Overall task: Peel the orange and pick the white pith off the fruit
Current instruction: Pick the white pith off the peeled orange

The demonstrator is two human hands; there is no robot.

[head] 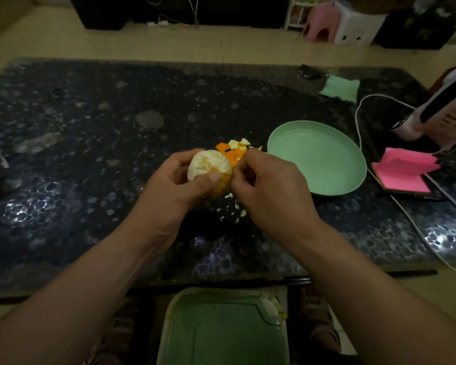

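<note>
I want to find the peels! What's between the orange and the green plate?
In the head view, a small pile of peel pieces lies there, partly behind the right hand pinching at the orange.

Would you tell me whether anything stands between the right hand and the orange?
Nothing visible does. The right hand pinches at the orange directly, while the left hand holds it. The peel scraps lie behind it on the table.
</note>
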